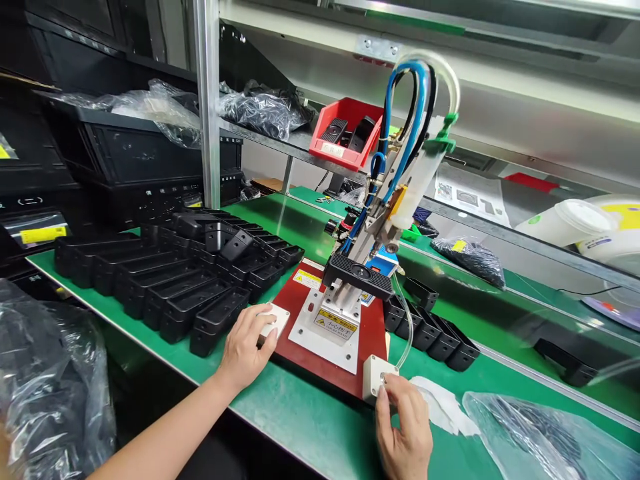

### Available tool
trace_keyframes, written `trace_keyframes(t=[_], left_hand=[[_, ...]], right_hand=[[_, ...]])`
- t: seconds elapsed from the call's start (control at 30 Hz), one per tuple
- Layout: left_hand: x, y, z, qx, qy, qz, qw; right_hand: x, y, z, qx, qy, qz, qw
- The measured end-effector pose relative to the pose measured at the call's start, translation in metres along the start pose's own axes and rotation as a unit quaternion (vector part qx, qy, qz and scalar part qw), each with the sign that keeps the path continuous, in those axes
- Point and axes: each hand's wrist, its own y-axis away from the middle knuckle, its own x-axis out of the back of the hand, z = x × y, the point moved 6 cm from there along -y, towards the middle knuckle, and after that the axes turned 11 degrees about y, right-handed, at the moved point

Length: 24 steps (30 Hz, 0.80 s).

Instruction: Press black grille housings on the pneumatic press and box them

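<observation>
Left hand (244, 350) clasps white box (275, 321) by black housings (215, 319); right hand's (404, 430) fingers (383, 395) grasp beige box (374, 375) beside red base (374, 341).

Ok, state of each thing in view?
Left hand: fingers over white square plastic box
Right hand: fingertips on cream square plastic box, clear tube attached
Black ribbed plastic housing: seated on steel jig under dispensing head
Black plastic housings: lined up in rows on green bench
Red plastic bin: on shelf, holding black parts
</observation>
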Motion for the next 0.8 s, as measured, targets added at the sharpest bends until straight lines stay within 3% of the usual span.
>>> trace_keyframes(t=[0.1,0.2,0.27,0.33,0.53,0.8], left_hand=[[0.0,0.001,-0.002,0.007,0.019,-0.005,1.0],[0.001,0.003,-0.004,0.015,0.029,-0.009,0.999],[0.001,0.004,-0.005,0.017,0.031,-0.01,0.999],[0.001,0.004,-0.005,0.017,0.034,-0.01,0.999],[0.003,0.003,-0.004,0.017,0.04,-0.007,0.999],[0.002,0.002,-0.005,0.013,0.039,-0.009,0.999]], right_hand=[[-0.002,0.017,0.031,-0.16,-0.046,-0.007,0.986],[-0.01,0.032,0.066,-0.337,-0.071,-0.049,0.937],[-0.02,0.037,0.079,-0.394,-0.128,-0.099,0.905],[-0.027,0.036,0.082,-0.396,-0.171,-0.126,0.893],[-0.026,0.025,0.072,-0.314,-0.162,-0.147,0.924],[-0.029,0.029,0.073,-0.383,-0.161,-0.167,0.894]])
